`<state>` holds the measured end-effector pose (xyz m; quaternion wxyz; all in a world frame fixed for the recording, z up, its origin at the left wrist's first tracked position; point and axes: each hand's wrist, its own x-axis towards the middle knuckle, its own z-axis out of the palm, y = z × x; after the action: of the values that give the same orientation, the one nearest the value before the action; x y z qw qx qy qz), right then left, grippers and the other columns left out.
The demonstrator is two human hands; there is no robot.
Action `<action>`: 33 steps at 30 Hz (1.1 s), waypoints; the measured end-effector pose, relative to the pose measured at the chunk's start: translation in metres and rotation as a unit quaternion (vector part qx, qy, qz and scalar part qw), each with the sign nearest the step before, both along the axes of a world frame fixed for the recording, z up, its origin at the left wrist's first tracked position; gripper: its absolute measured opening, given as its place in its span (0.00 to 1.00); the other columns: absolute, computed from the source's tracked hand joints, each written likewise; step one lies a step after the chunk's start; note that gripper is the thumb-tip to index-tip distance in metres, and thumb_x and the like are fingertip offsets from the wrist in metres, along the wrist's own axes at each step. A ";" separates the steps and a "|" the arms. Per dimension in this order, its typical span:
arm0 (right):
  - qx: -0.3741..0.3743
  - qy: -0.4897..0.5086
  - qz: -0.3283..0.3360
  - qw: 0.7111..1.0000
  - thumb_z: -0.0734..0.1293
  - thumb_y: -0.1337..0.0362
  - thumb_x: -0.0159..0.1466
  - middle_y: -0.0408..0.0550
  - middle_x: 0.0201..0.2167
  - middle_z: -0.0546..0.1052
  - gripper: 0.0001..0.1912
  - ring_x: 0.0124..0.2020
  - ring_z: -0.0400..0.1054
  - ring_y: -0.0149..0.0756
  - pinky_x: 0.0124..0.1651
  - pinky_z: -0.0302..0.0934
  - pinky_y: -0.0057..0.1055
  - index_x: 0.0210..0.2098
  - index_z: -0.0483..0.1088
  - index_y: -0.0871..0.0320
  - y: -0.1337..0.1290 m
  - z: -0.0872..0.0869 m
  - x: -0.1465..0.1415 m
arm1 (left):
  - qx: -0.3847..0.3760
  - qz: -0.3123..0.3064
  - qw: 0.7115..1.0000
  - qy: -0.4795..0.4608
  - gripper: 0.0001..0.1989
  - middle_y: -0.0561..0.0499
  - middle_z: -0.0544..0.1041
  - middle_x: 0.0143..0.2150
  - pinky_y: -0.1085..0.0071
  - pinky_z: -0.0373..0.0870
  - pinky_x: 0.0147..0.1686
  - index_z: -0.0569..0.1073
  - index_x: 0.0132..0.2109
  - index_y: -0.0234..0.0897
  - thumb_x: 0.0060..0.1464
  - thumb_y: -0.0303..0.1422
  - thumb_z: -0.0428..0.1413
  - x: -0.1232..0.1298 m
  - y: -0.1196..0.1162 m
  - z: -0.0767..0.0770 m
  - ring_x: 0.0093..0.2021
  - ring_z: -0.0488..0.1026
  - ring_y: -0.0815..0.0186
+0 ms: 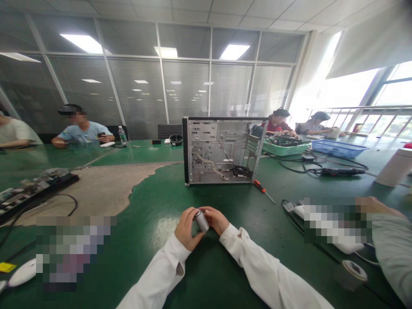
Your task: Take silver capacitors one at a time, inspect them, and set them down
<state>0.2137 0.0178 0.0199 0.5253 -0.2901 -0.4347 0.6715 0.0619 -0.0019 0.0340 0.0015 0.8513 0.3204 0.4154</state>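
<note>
Between my two hands, over the green tabletop, is a small silvery-grey cylinder [201, 221], tilted, with a darker rim at its upper end. My left hand [187, 228] curves around its left side, thumb below and fingers above. From the right, my right hand [218, 219] closes on the upper side of the same cylinder. Beyond the hands stands an open computer case [222, 152], its bare metal inside facing me, with loose cables and a black fan [241, 171] low inside. An orange-and-black screwdriver [264, 191] lies by the case's lower right corner.
A power strip [331, 231] with cables lies at right, near a co-worker's sleeve [391, 253]. A green basket [286, 148] and blue basket [337, 148] stand behind. At left are a crowded power strip [38, 191] and a bare patch [99, 184] in the green covering. People sit around.
</note>
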 end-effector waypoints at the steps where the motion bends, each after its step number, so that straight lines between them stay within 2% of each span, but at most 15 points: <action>1: -0.003 0.005 0.019 1.000 0.64 0.58 0.47 0.47 0.25 0.72 0.17 0.27 0.65 0.34 0.32 0.57 0.33 0.34 0.67 0.62 -0.001 0.001 0.000 | -0.001 -0.002 1.000 -0.006 0.29 0.39 0.59 0.47 0.59 0.60 0.46 0.53 0.50 0.31 0.41 0.34 0.53 0.000 0.000 0.000 0.49 0.57 0.56; 4: -0.004 0.035 0.093 0.995 0.65 0.60 0.46 0.51 0.28 0.72 0.20 0.29 0.67 0.38 0.36 0.57 0.39 0.36 0.66 0.63 -0.004 0.004 0.001 | -0.015 -0.001 1.000 -0.021 0.30 0.39 0.58 0.48 0.59 0.61 0.45 0.53 0.50 0.31 0.40 0.36 0.54 0.000 0.001 0.001 0.49 0.57 0.55; 6: -0.008 0.057 0.118 0.991 0.66 0.63 0.45 0.51 0.31 0.72 0.20 0.32 0.67 0.39 0.38 0.56 0.40 0.37 0.65 0.63 -0.004 0.004 0.002 | -0.029 0.004 0.999 -0.022 0.30 0.39 0.58 0.48 0.59 0.62 0.44 0.53 0.51 0.32 0.40 0.36 0.53 -0.001 0.002 0.000 0.50 0.57 0.54; 13: -0.030 0.051 0.056 0.997 0.70 0.69 0.41 0.47 0.30 0.72 0.22 0.31 0.67 0.35 0.34 0.59 0.34 0.37 0.66 0.61 -0.002 -0.003 0.004 | -0.024 0.018 0.999 0.014 0.32 0.37 0.57 0.50 0.58 0.58 0.47 0.50 0.53 0.30 0.41 0.34 0.52 0.000 0.003 0.000 0.51 0.56 0.54; 22: 0.001 0.047 0.033 0.998 0.71 0.71 0.37 0.45 0.28 0.72 0.25 0.29 0.66 0.33 0.29 0.57 0.29 0.36 0.64 0.58 -0.008 0.004 0.000 | -0.006 0.031 0.999 0.032 0.33 0.37 0.60 0.49 0.59 0.59 0.46 0.51 0.53 0.29 0.41 0.38 0.52 -0.001 0.003 0.000 0.49 0.58 0.55; 30: 0.057 0.013 -0.011 0.998 0.71 0.71 0.35 0.43 0.29 0.72 0.25 0.32 0.65 0.34 0.37 0.56 0.33 0.34 0.66 0.58 -0.003 -0.002 -0.004 | 0.005 0.041 0.998 0.054 0.32 0.39 0.63 0.49 0.57 0.60 0.45 0.51 0.54 0.32 0.41 0.37 0.52 -0.002 0.004 -0.003 0.49 0.60 0.54; 33: 0.029 0.033 -0.008 0.999 0.70 0.68 0.39 0.44 0.29 0.72 0.19 0.33 0.65 0.34 0.39 0.56 0.34 0.32 0.67 0.58 -0.004 0.000 -0.005 | 0.021 0.041 0.998 0.053 0.33 0.39 0.63 0.49 0.57 0.60 0.44 0.50 0.54 0.32 0.42 0.38 0.51 -0.001 0.003 -0.003 0.49 0.60 0.54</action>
<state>0.2087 0.0139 0.0200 0.5528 -0.2556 -0.4341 0.6638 0.0605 0.0016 0.0313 -0.0500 0.8583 0.3458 0.3757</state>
